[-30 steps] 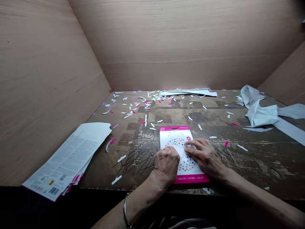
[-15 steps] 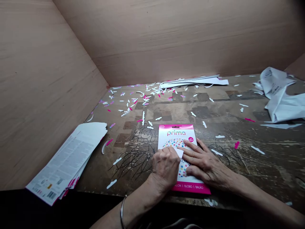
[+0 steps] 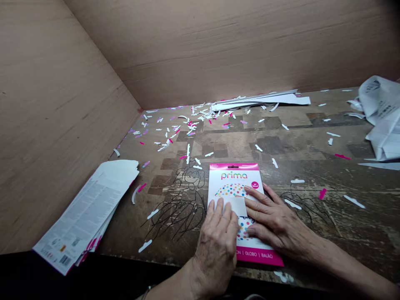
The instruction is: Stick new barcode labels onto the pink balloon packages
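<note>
Scarred worktop [image 3: 281, 137] under me, and there's the pink-edged, polka-dot prima card [image 3: 237, 177] lying flat near the front edge! Left hand [image 3: 215, 250] and right hand [image 3: 275, 221] spread open, pressing it, gripping nothing, a white slip [image 3: 239, 206] showing between them.

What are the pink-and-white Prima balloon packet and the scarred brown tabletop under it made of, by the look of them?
The pink-and-white Prima balloon packet looks like printed card or coated paper, flat with a smooth, faintly glossy face, though thin plastic film can't be ruled out. The scarred brown tabletop looks like worn wood or board: scraped pale patches and dark stains show its finish has largely gone.
</note>
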`<move>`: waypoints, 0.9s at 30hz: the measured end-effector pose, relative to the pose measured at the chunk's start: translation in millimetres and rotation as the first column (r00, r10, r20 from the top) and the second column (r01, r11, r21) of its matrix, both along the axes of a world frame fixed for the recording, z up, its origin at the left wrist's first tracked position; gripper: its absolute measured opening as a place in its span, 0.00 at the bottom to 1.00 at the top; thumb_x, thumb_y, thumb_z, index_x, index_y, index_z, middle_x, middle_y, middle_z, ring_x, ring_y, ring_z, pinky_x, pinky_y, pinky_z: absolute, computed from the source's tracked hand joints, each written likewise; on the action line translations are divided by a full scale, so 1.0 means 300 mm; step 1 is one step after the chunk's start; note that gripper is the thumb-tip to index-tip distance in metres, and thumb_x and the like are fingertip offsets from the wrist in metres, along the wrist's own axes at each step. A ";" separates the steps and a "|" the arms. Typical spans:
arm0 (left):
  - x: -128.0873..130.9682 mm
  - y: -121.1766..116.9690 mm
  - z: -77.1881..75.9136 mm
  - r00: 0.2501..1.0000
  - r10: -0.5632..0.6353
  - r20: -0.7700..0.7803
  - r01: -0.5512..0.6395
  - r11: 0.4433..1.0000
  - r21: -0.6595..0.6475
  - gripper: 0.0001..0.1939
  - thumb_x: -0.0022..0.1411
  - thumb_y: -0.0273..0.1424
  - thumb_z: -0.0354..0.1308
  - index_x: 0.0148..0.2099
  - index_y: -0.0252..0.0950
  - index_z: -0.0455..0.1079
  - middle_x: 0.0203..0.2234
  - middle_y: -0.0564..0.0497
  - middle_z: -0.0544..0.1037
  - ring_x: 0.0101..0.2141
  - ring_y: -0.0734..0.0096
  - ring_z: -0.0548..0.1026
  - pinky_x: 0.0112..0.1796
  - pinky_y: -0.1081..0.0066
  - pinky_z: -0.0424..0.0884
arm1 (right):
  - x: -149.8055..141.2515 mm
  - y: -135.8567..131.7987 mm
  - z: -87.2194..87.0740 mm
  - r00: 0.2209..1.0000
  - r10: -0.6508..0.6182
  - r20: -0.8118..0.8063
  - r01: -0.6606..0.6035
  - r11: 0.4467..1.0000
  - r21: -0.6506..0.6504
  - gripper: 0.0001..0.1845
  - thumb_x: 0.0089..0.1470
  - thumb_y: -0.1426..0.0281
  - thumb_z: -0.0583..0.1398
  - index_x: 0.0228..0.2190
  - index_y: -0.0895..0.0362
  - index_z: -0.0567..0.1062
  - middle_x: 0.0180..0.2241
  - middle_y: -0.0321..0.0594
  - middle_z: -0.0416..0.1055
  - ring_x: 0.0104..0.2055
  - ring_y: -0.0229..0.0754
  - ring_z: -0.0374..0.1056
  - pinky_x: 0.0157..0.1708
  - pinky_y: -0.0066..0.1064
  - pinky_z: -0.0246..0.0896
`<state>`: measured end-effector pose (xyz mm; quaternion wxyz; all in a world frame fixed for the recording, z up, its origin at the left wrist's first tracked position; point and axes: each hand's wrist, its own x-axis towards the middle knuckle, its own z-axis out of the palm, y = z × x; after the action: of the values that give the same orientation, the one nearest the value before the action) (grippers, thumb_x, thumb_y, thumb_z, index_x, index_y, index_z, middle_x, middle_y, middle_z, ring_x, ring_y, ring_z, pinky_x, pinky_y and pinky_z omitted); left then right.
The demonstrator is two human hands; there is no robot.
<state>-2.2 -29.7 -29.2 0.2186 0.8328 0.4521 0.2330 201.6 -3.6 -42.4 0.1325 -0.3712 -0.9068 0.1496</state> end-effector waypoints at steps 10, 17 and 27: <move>-0.106 0.061 0.052 0.884 -0.362 -0.297 0.375 0.927 -0.013 0.24 0.63 0.30 0.44 0.60 0.26 0.50 0.58 0.38 0.57 0.60 0.59 0.45 0.55 0.51 0.55 | 0.000 0.004 0.003 1.000 0.001 0.003 -0.001 1.000 -0.005 0.27 0.58 0.61 0.51 0.57 0.54 0.55 0.55 0.43 0.60 0.62 0.51 0.40 0.57 0.56 0.35; -0.110 0.079 0.028 0.869 -0.424 -0.255 0.422 0.904 -0.066 0.25 0.64 0.34 0.44 0.60 0.27 0.52 0.59 0.38 0.56 0.61 0.59 0.42 0.57 0.50 0.51 | -0.001 0.004 0.006 1.000 0.004 0.024 -0.004 1.000 -0.003 0.27 0.59 0.61 0.51 0.58 0.54 0.54 0.55 0.43 0.59 0.62 0.51 0.39 0.56 0.58 0.34; -0.104 0.081 0.018 0.851 -0.395 -0.347 0.439 0.897 0.055 0.27 0.63 0.40 0.44 0.58 0.25 0.56 0.57 0.38 0.59 0.59 0.56 0.49 0.55 0.51 0.56 | 0.035 0.001 -0.001 0.998 -0.050 -0.045 0.052 0.998 0.030 0.26 0.59 0.62 0.51 0.56 0.59 0.58 0.58 0.46 0.52 0.62 0.50 0.38 0.58 0.54 0.36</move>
<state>-33.4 -5.5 -23.8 0.1305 0.9505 0.2736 0.0681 212.0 -3.2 -42.8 0.1619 -0.3887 -0.8961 0.1399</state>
